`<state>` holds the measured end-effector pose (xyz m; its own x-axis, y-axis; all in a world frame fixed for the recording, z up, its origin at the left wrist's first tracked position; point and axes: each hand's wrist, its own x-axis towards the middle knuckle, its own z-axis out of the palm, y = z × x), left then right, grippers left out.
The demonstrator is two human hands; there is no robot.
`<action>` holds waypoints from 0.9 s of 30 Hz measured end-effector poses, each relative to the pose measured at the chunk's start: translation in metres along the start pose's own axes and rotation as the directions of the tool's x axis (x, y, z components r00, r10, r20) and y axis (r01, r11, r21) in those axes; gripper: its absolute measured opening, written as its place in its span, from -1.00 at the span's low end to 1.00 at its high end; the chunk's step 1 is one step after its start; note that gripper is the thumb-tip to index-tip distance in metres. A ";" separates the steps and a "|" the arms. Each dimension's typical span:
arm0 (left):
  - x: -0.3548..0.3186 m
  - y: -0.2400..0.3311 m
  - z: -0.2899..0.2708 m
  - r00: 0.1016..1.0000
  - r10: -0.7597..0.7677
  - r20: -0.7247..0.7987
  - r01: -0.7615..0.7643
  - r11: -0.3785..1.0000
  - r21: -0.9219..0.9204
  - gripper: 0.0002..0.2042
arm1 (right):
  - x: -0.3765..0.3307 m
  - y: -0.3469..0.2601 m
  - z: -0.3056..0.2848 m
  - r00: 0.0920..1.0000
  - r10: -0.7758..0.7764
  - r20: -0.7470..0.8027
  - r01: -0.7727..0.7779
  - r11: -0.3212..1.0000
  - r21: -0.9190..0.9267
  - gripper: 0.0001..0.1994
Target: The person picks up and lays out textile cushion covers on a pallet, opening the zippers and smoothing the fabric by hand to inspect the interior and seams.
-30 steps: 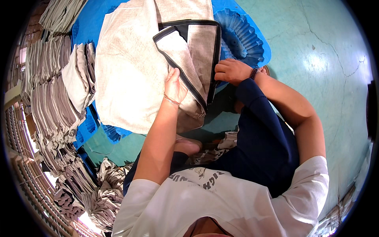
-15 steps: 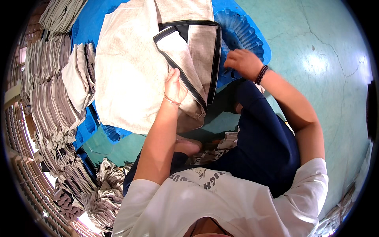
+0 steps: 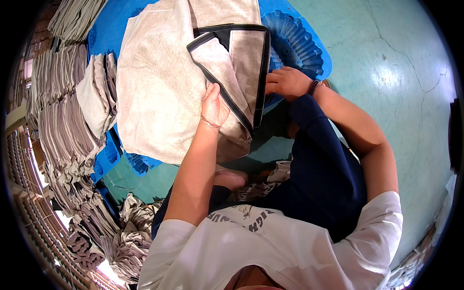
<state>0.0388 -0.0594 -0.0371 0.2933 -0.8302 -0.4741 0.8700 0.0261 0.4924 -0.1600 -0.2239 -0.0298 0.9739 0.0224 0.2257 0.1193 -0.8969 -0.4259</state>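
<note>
A large beige cloth piece (image 3: pixel 159 92) with black-bound edges lies spread in front of me, a corner flap (image 3: pixel 215 55) folded over on its right part. My left hand (image 3: pixel 216 106) is closed on the cloth beside the slanting black binding, thumb on top and the other fingers mostly hidden. At the cloth's right black edge is my right hand (image 3: pixel 290 83), fingers curled and tips at the binding. Whether they pinch the edge or something small is not visible.
Beneath the cloth is a blue moulded plastic base (image 3: pixel 302 43) with a ribbed hollow. Tall stacks of folded beige cloth (image 3: pixel 67 116) stand on the left, with a crumpled heap (image 3: pixel 133 217) nearer me. My bent knee (image 3: pixel 309 116) rises below my right hand. Green cracked floor (image 3: pixel 411 121) lies right.
My right hand has moved left and slightly down to the cloth's black right edge. My left hand and the cloth have stayed in place.
</note>
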 end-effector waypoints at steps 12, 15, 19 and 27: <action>-0.001 0.000 0.002 1.000 -0.016 0.013 0.016 1.000 0.015 -0.73 | 0.011 -0.007 0.010 0.998 -0.057 0.032 0.054 0.995 0.078 -0.84; -0.001 0.000 0.003 1.000 -0.011 -0.001 0.011 1.000 0.018 -0.72 | 0.008 -0.003 0.012 0.995 -0.047 0.088 0.033 0.988 0.149 -0.87; 0.001 0.001 -0.003 1.000 -0.008 0.028 0.008 1.000 0.004 -0.72 | -0.001 0.007 0.004 0.974 -0.084 0.209 0.033 0.972 0.234 -0.90; 0.000 0.001 0.001 1.000 -0.013 0.021 0.013 1.000 0.004 -0.73 | 0.003 -0.018 0.010 0.995 -0.034 0.092 0.024 0.994 0.106 -0.82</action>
<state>0.0389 -0.0595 -0.0359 0.2735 -0.8417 -0.4656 0.8720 0.0127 0.4893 -0.1571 -0.2036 -0.0303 0.9830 0.0929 0.1584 0.1622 -0.8440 -0.5113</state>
